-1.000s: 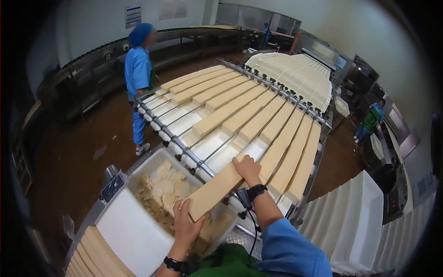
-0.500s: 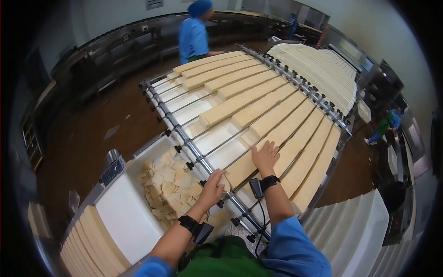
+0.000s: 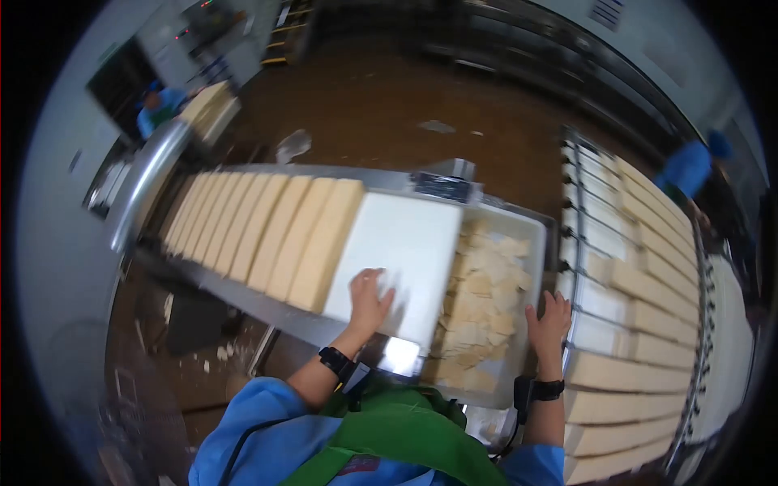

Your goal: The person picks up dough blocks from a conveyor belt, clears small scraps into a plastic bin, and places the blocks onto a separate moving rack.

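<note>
My left hand [image 3: 370, 306] hovers low over the bare white surface [image 3: 401, 243] of a conveyor, thumb apart and fingers slightly curled, holding nothing. Left of it stands a row of long pale-yellow blocks [image 3: 324, 243], set on edge side by side. My right hand [image 3: 549, 324] is open with spread fingers, between the scrap bin and the near edge of a slotted rack [image 3: 571, 235]. Several more pale-yellow blocks [image 3: 620, 373] lie in lanes on that rack, divided by thin metal rods. Thin, flat, pale broken pieces [image 3: 482, 300] fill the white bin [image 3: 531, 259] between my hands.
A metal box [image 3: 440, 186] sits at the conveyor's far side, and a curved steel guard [image 3: 150, 182] covers its left end. One person [image 3: 689, 166] stands beyond the rack, another [image 3: 160, 105] at the far left. Debris lies on the brown floor [image 3: 365, 105].
My view has swung left from the rack to the conveyor. Both hands have left the block on the rack; the left is now over the white surface, the right beside the rack edge.
</note>
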A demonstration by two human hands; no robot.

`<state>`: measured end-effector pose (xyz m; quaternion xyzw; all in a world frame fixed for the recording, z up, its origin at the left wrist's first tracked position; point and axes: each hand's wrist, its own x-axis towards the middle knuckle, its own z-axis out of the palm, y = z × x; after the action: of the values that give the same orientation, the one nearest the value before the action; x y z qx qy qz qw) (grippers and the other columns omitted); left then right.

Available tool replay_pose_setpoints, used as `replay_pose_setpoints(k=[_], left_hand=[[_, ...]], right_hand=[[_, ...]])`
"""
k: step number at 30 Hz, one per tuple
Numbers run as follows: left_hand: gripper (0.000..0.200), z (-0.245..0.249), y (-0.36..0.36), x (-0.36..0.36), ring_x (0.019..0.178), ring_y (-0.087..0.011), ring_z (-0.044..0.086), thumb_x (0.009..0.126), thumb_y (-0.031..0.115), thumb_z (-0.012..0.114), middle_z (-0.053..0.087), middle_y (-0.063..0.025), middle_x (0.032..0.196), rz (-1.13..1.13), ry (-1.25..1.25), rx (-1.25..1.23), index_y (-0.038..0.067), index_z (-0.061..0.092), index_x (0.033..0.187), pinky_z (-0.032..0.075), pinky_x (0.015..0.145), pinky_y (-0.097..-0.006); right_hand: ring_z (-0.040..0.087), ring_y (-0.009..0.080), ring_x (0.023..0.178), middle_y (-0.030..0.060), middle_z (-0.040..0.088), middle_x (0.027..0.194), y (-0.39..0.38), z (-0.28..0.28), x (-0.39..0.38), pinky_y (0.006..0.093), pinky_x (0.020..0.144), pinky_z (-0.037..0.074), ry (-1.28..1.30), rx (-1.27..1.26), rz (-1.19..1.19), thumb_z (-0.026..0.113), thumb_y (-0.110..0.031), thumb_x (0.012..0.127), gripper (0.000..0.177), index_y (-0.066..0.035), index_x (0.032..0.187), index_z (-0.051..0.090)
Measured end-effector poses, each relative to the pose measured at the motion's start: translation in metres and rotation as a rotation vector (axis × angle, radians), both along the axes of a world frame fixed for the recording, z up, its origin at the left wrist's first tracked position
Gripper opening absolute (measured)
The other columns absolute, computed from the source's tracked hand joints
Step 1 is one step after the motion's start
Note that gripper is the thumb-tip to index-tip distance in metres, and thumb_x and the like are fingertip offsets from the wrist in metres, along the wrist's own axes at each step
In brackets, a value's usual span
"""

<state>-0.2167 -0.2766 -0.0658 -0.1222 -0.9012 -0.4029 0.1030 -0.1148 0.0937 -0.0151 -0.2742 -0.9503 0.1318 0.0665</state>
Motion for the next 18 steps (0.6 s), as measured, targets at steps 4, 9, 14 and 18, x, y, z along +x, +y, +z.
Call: replay_pose_setpoints(k=[4,9,14,18], left_hand=[[0.083,0.007,-0.097,0.01,0.12,-0.0462,0.038,0.074,0.03,0.077,0.037,-0.0318,0.13,0.527,-0.285,-0.353,-0.003,0.035,0.137,0.034,0.102,-0.0498],[0.087,-0.014,-0.155,0.016,0.114,-0.0479,0.042,0.07,0.029,0.081,0.034,-0.0324,0.126,0.402,-0.368,-0.131,-0.008,0.034,0.133,0.039,0.1,-0.0476],[0.085,0.013,-0.154,0.007,0.105,-0.05,0.053,0.072,0.024,0.081,0.034,-0.0318,0.126,0.263,-0.483,-0.01,-0.008,0.029,0.131,0.049,0.09,-0.0484],[0.086,0.017,-0.153,-0.003,0.094,-0.0516,0.058,0.071,0.025,0.081,0.035,-0.0308,0.125,0.238,-0.583,-0.033,-0.008,0.03,0.131,0.054,0.082,-0.049]], right_hand=[[0.027,0.0429,0.137,0.022,0.038,0.146,-0.08,-0.03,-0.081,0.0569,0.11,0.021,0.016,-0.036,0.328,0.066,-0.041,0.082,0.067,-0.006,0.136,0.048],[0.025,0.0409,0.139,0.0229,0.033,0.148,-0.207,-0.058,-0.188,0.0553,0.11,0.022,-0.103,-0.05,0.469,0.064,-0.043,0.083,0.074,-0.002,0.14,0.042],[0.025,0.0394,0.139,0.0222,0.021,0.155,-0.315,-0.065,-0.285,0.0544,0.109,0.024,-0.043,-0.081,0.538,0.054,-0.052,0.089,0.075,-0.01,0.147,0.034],[0.031,0.0394,0.136,0.0221,0.014,0.157,-0.368,-0.047,-0.338,0.0509,0.106,0.033,-0.099,-0.088,0.501,0.049,-0.055,0.091,0.07,-0.019,0.149,0.034]])
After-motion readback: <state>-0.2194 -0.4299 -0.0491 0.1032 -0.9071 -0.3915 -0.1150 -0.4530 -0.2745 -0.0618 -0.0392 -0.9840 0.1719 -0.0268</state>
